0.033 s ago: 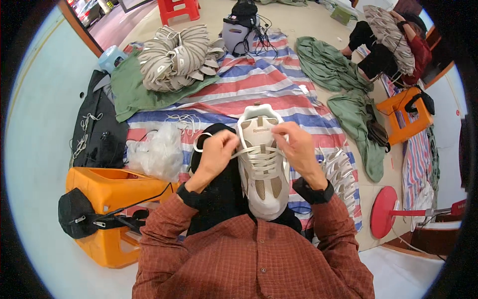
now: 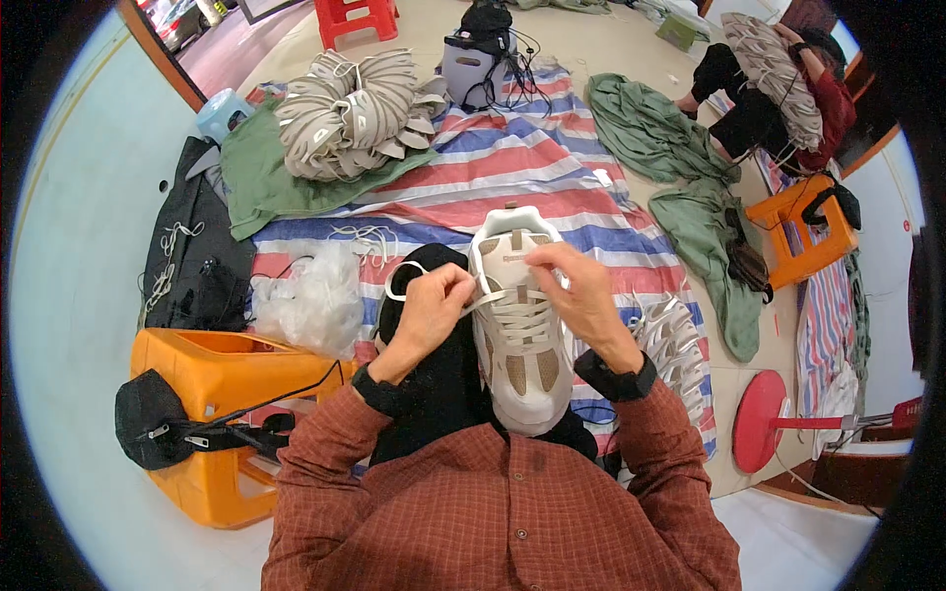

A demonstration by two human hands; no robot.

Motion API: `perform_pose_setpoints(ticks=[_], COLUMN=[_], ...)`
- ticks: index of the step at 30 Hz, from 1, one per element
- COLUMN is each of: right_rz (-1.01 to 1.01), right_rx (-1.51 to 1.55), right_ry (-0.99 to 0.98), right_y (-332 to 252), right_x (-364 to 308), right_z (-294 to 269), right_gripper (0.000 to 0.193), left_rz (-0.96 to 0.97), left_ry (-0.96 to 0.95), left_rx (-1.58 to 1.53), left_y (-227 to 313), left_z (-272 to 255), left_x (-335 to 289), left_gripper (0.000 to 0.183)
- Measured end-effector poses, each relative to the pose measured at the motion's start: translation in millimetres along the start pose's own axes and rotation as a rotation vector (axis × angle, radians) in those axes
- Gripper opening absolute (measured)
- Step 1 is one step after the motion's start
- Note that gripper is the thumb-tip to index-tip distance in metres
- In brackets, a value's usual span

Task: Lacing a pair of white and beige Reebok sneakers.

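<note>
A cream-and-beige sneaker rests on my dark-trousered lap, its toe toward me and its heel away. White laces cross over its front in several rows. At the shoe's left edge my left hand is closed in a pinch on a white shoelace, which loops out beyond the knuckles. My right hand hovers over the upper right of the shoe, its fingers bent together near the tongue. Whatever lies between those fingertips is hidden.
Left of me stands an orange stool with a black pouch, beside a clear plastic bag. Bundled shoe pieces lie on green cloth ahead. More shoe parts are on the striped sheet at right. Another person sits far right.
My right hand has shifted slightly left, over the tongue. My left hand keeps its pinch on the shoelace and has barely moved; the sneaker stays in place.
</note>
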State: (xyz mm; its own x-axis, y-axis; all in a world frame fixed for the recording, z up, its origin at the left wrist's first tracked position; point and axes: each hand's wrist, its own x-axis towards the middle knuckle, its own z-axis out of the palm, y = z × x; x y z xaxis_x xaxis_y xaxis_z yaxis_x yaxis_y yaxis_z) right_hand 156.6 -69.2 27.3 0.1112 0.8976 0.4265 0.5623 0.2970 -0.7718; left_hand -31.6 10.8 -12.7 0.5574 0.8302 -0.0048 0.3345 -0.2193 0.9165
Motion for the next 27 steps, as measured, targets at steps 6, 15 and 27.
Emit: perform_pose_setpoints(ticks=[6,15,27], right_rz=[-0.026,-0.082,-0.139], right_rx=[-0.153,-0.271,-0.268], right_ry=[-0.236,-0.294,-0.332], right_y=[8.8,5.5,8.6], right_x=[0.9,-0.4,-0.6], right_z=[22.5,26.2,25.4], right_gripper=[0.011,0.011,0.014], left_rz=[-0.268,-0.310,0.410], left_ry=[-0.193,-0.270,0.047], left_rx=[-0.280,-0.301,0.268], left_y=[6.6,1.6,-3.8], left_z=[-5.5,-4.2,6.2], left_x=[-17.6,-12.0,-9.6], left_gripper=[0.015,0.014,0.008])
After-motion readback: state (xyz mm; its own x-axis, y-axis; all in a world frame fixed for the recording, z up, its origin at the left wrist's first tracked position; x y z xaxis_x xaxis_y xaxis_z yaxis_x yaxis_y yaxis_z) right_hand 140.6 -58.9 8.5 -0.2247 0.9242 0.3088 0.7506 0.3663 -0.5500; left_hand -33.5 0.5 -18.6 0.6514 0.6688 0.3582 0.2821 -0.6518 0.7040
